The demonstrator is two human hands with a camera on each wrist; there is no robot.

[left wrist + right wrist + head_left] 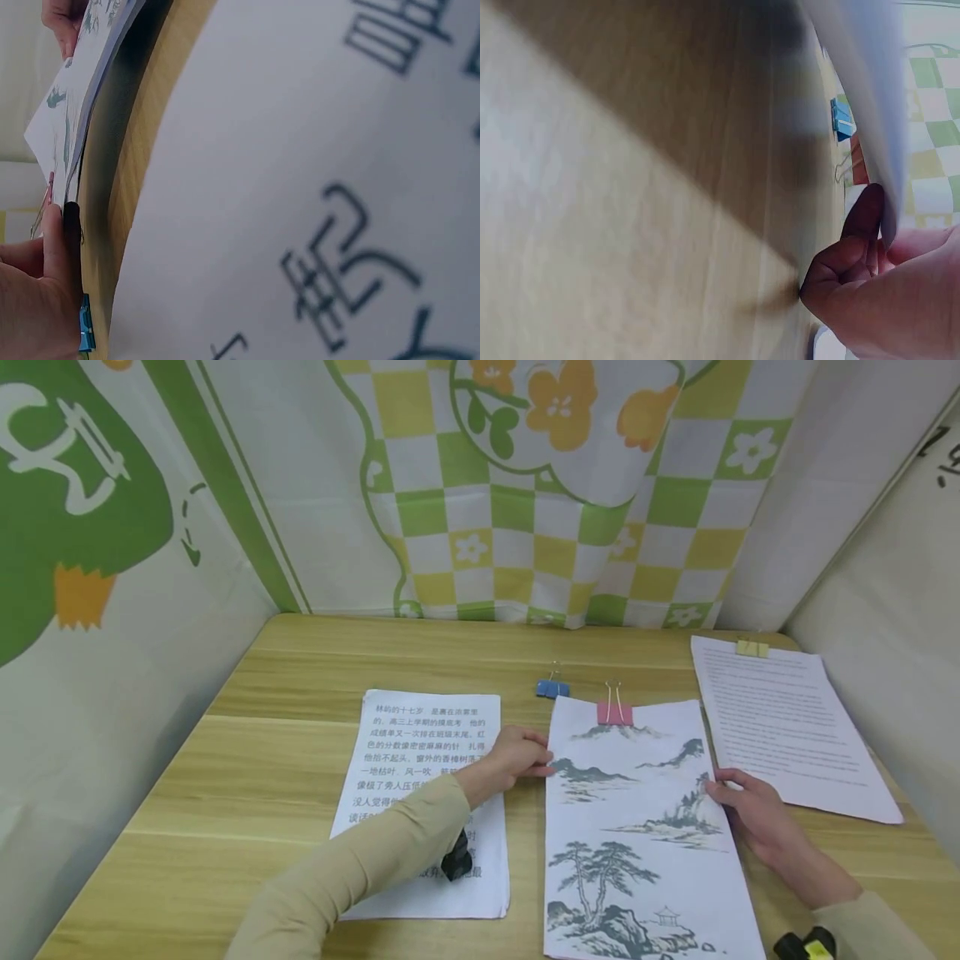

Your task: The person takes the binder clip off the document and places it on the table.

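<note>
Has both arms in head view. Extends beige-sleeved left forearm (pixel 367 860) diagonally up-right from bottom edge, wrist bare past cuff. Points left grip (pixel 517 758) rightward, pinching, thumb opposed to fingers. Angles right forearm (pixel 873 927) in from lower right corner, also beige-sleeved, bare at wrist. Points right grip (pixel 753 814) up-left, also pinching, thumb opposite index finger (pixel 864 214), next finger bent in right wrist view. Holds grips well apart, facing each other, left one slightly higher in head view.

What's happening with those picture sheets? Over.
Left hand and right hand gripping opposite sides. Picture sheets raised, pink clip on top. Nothing visibly blocking.
</note>
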